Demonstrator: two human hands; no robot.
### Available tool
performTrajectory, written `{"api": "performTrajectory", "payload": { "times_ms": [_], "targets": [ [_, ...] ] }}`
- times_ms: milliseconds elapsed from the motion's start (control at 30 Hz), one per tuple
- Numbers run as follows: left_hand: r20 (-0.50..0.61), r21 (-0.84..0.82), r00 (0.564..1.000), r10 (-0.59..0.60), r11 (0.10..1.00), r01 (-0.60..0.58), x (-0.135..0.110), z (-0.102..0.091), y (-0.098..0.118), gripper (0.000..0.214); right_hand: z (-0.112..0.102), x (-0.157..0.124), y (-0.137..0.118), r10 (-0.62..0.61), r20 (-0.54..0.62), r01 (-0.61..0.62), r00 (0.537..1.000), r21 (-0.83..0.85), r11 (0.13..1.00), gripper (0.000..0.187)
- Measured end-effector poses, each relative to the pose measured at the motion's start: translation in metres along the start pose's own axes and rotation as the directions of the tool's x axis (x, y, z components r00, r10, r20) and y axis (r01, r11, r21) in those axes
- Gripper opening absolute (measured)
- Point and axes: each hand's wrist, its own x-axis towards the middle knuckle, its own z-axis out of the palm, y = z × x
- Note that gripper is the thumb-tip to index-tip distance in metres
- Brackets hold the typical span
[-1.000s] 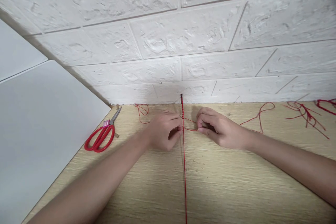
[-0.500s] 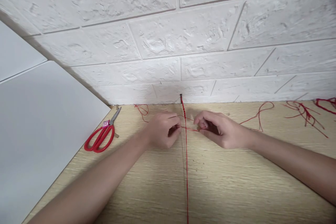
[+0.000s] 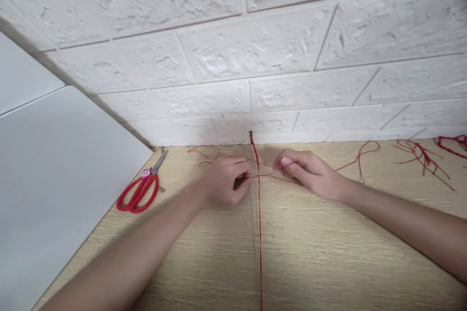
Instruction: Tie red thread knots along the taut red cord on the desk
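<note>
A taut red cord (image 3: 260, 233) runs from a small dark peg (image 3: 251, 135) at the wall's foot down past the picture's bottom edge. Its upper stretch is a knotted section (image 3: 255, 150). Thin red thread (image 3: 268, 175) crosses the cord just below the knots, forming loops between my hands. Left of the cord, my left hand (image 3: 228, 180) pinches the thread with curled fingers. On the other side, my right hand (image 3: 308, 172) has thumb and forefinger closed on a thread that passes over the thumb; its other fingertips are partly hidden.
Red-handled scissors (image 3: 140, 192) lie at the left beside a white panel (image 3: 80, 165). Loose thread (image 3: 359, 155) trails to the right, near a bundle of red cords (image 3: 425, 158) and a braided red piece (image 3: 452, 146). A white brick-patterned wall (image 3: 219, 58) rises behind the wooden tabletop (image 3: 310, 252).
My right hand has shifted slightly right and closed thumb to forefinger, with thread now over the thumb. The loops beside the cord have stretched rightward. My left hand stays nearly still.
</note>
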Motion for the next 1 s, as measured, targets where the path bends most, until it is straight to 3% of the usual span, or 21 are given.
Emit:
{"api": "performTrajectory", "payload": {
  "times_ms": [167,300,433,500,600,833,1000],
  "targets": [
    [-0.005,0.000,1.000,0.015,1.000,-0.015,0.001,-0.001,0.000,0.005,-0.006,0.007,0.003,0.115,-0.068,-0.079,0.991,0.396,0.915,0.068],
    [0.003,0.012,1.000,0.009,1.000,-0.009,0.001,-0.002,0.000,0.005,-0.009,0.015,-0.003,0.195,-0.152,-0.060,0.969,0.618,0.784,0.066],
    [0.004,0.012,1.000,0.012,1.000,-0.012,0.001,-0.001,0.000,0.005,-0.007,0.016,-0.004,0.310,-0.279,-0.054,0.909,0.658,0.751,0.063],
    [0.006,0.008,1.000,0.005,1.000,-0.006,0.001,-0.001,0.000,0.005,-0.006,0.014,-0.003,0.360,-0.274,-0.105,0.892,0.649,0.753,0.069],
    [0.006,0.006,1.000,0.004,1.000,-0.004,0.001,-0.001,0.000,0.005,-0.006,0.012,-0.003,0.373,-0.178,-0.180,0.911,0.642,0.745,0.080],
    [0.000,-0.001,1.000,0.012,1.000,-0.012,0.000,-0.001,0.000,0.005,-0.010,0.011,-0.010,0.269,-0.090,-0.118,0.959,0.737,0.666,0.089],
    [-0.003,-0.009,1.000,0.013,1.000,-0.013,0.000,-0.001,-0.001,0.005,-0.014,0.011,-0.012,0.239,-0.048,-0.142,0.970,0.688,0.712,0.086]
  ]
}}
